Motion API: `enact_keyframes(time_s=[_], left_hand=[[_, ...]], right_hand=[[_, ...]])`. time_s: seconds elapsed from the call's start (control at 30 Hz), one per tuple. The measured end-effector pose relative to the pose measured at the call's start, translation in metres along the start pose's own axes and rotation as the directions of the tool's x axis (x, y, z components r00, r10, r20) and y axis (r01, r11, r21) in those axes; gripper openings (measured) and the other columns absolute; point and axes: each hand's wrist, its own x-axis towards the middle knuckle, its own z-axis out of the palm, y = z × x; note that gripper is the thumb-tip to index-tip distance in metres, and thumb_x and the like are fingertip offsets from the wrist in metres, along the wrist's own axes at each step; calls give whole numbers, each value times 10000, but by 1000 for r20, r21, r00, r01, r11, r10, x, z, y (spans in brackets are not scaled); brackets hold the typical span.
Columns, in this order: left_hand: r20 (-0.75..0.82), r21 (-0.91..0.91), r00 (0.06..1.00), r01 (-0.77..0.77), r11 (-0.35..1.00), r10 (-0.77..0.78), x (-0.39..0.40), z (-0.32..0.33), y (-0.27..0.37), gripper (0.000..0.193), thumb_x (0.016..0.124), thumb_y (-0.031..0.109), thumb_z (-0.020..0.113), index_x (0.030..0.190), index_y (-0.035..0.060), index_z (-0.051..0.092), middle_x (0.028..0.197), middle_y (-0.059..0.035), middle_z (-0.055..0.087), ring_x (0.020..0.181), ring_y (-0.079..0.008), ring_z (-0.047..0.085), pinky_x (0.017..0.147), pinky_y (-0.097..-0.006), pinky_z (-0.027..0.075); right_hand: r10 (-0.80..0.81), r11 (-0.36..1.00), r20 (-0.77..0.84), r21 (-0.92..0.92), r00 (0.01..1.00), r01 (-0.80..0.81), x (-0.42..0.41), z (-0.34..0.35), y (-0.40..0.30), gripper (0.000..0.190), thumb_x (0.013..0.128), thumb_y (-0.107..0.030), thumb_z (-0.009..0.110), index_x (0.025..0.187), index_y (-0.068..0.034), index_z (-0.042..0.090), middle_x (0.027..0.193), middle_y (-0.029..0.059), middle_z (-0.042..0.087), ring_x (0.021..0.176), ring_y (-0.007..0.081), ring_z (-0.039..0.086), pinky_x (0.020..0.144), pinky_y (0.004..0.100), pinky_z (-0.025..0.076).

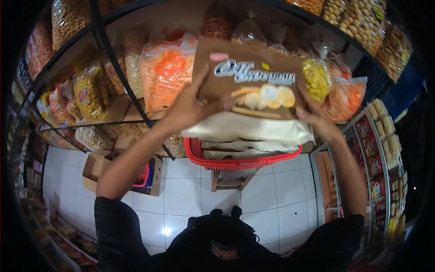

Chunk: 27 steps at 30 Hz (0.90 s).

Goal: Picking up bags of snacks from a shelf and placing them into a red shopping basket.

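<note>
Both of my hands hold a brown and cream snack package with printed biscuits (248, 78), tilted above a red plastic basket (234, 165). My left hand (190, 105) grips its left side, with the thumb across the front. At the right edge, my right hand (314, 115) has its fingers on the package. Cream-coloured packs (244, 147) lie in the basket below it. The basket rests on a wooden stool (226, 180). The package hides part of the shelf and the basket's far side.
Behind stands a metal shelf (125, 78) with bagged snacks, including orange ones (166, 74) and yellow chips (316, 80). An open cardboard box (97, 170) is on the tiled floor at left. A rack of packets (370, 146) stands at right.
</note>
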Motion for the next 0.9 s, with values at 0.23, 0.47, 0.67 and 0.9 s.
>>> enact_keyframes(time_s=[0.23,0.47,0.67,0.9], left_hand=[[48,253,936,325,911,-348,-18,25,-15,1015,807,436,729,1490,-4,119,1408,-235,420,1300,-279,426,1069,-321,325],[157,95,915,361,928,-372,-23,32,-18,1008,866,589,568,1489,-10,50,1463,-273,314,1390,-306,289,1121,-328,238],[-99,-130,865,478,868,-491,-22,28,-18,804,963,536,391,1502,30,73,1536,-194,188,1433,-262,169,1148,-338,159],[-234,-306,735,565,766,-636,-37,8,-51,855,884,528,565,1466,9,216,1490,-150,298,1353,-280,333,1092,-354,294]], right_hand=[[69,991,89,-122,994,-58,9,17,36,959,859,-521,620,1443,102,184,1423,312,344,1349,337,340,1099,352,279],[103,965,87,-252,991,-78,5,4,49,815,907,-588,471,1452,-9,295,1378,322,402,1326,393,353,1090,385,282],[54,993,-11,110,998,-53,26,-10,66,681,906,-384,624,1399,17,381,1358,214,477,1229,296,473,982,361,407],[343,875,-95,395,935,-281,30,-18,88,1093,766,-541,717,1496,-33,83,1455,243,330,1270,378,422,1007,420,380]])
